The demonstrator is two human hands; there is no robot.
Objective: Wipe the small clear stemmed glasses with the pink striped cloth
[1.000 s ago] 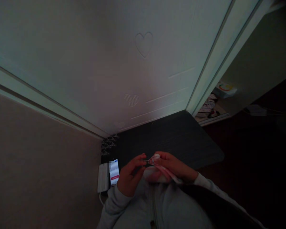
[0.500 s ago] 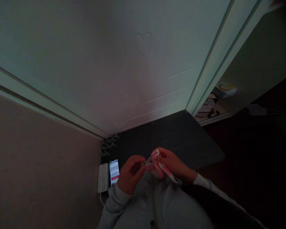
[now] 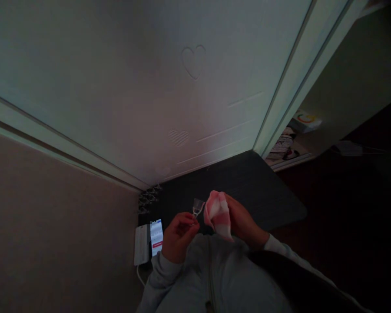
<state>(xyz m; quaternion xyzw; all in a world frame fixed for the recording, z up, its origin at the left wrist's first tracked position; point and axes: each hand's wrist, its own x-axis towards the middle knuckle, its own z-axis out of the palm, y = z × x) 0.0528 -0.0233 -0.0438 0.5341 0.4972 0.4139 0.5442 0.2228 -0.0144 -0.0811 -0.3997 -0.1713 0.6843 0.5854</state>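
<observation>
Dimly lit, a table [image 3: 241,178] is seen ahead of the left hand [image 3: 176,237] and right hand [image 3: 244,221]. By the left's nearly closed fingertips, 1 glass [image 3: 197,206] is pinched low, tilted; by the right, fingers mostly hidden, a cloth [image 3: 219,213] is gripped. Should the pinch be loosened, or the rim be snagged by the cloth just beside it, the glass could be dropped.

The glass [image 3: 198,205] is just left of the cloth [image 3: 219,214].
</observation>
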